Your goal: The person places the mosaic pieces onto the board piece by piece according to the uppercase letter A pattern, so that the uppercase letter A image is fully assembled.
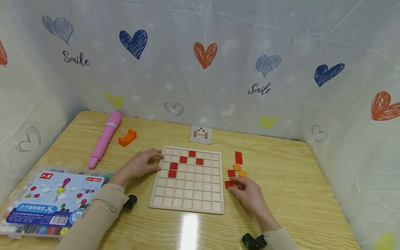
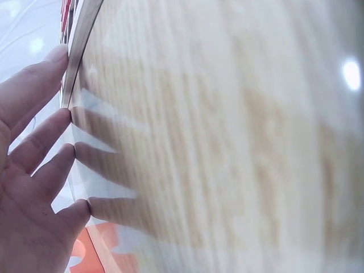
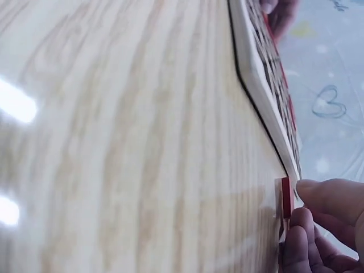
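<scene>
- Steadying, by the look of it, the grid board [image 1: 189, 184] near the middle of the table [image 1: 298, 189] with the left hand [image 1: 143, 163]; resting the thumb on the rim that faces the table's left edge, with fingers spread and not gripping.
- Setting the right hand [image 1: 249, 193] beside a red tile [image 1: 228, 184], just off the board toward the table's right edge; holding thumb and bent fingers right at it. Cannot tell whether pinching it or only touching.
- Having five red squares [image 1: 192, 153] already in the board: one in the row nearest the table's back edge, two in the next, one in each of the two rows after.
- Having more loose red tiles [image 1: 238, 155] and two orange tiles [image 1: 237, 167] near the right hand.
- Probably following the pattern card [image 1: 200, 134], near the middle of the table's back edge.
- Judging the step: picking up another red piece for a partly laid figure.
- Next, presumably: pinch the tile by its sides, lift clear of the rim, seat flat in a bare cell, likely toward the right, without jogging the board.
</scene>
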Available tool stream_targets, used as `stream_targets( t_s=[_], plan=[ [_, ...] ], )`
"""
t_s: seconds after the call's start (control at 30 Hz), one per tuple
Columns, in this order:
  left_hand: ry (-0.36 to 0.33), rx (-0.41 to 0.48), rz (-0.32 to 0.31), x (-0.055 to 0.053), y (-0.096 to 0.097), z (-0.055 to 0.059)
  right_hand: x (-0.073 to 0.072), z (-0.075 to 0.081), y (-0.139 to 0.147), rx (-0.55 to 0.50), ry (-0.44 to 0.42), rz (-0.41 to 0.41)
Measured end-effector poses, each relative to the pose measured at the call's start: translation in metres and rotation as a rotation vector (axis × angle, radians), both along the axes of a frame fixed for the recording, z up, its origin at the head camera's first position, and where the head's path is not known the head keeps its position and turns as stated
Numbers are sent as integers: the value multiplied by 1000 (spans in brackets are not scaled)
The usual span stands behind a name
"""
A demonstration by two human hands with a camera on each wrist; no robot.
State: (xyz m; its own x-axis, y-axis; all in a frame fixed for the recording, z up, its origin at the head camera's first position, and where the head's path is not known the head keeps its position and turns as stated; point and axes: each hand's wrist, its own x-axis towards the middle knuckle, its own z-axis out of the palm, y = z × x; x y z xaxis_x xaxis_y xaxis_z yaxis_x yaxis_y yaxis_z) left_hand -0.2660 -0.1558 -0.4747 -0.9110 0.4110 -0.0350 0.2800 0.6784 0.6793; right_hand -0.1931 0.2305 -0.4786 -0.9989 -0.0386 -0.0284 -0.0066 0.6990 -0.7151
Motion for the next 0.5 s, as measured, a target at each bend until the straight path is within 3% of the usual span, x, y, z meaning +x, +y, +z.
stream_targets(
  t_s=[0.23, 0.5],
  plan=[
    [-5, 0, 0, 0, -1, 0, -2, -2, -3, 126, 84, 135],
    [3, -7, 2, 0, -1, 0, 1, -2, 2, 144, 96, 119]
  ],
)
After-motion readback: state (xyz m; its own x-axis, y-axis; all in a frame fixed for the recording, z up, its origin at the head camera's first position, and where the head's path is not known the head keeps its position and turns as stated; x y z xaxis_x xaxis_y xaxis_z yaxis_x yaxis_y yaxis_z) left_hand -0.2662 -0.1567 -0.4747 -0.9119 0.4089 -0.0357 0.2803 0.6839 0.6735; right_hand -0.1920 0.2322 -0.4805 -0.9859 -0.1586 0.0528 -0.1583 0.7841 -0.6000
